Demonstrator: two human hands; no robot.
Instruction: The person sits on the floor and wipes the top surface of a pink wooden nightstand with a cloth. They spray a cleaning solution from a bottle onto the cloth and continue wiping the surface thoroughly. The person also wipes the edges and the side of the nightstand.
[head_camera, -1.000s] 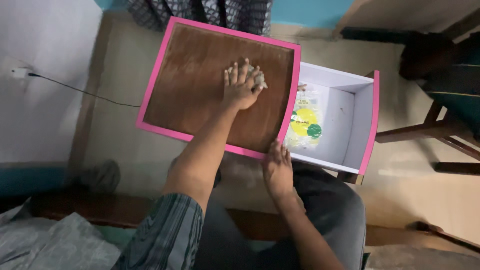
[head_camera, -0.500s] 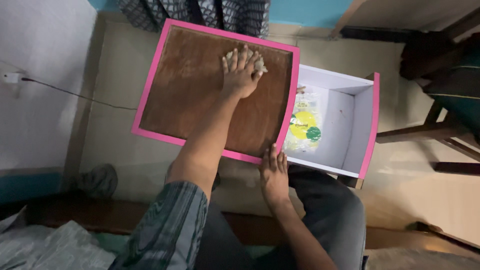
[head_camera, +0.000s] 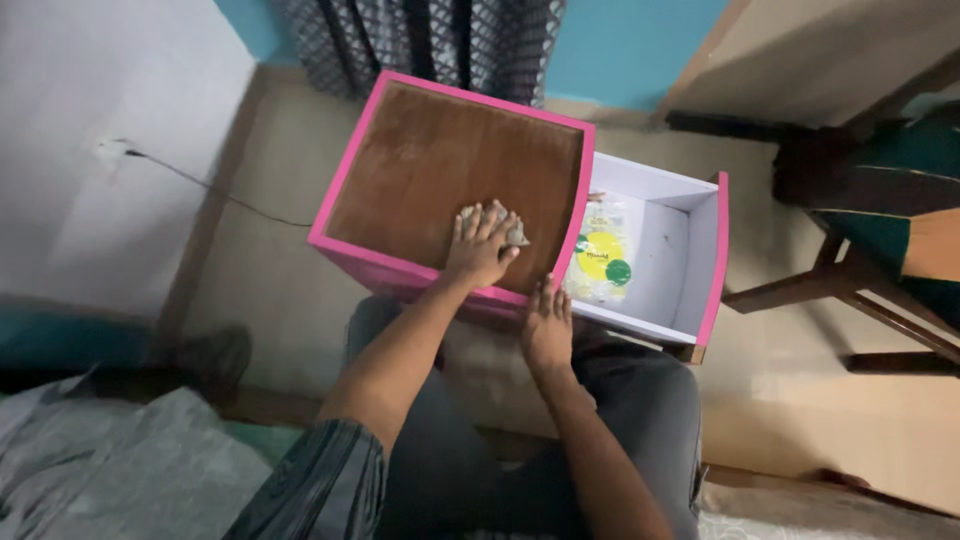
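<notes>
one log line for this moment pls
left hand: pressing grey cloth on brown cabinet top | right hand: flat on pink edge | drawer: open

Cloth (head_camera: 490, 225) mostly under left hand (head_camera: 478, 247)
</notes>
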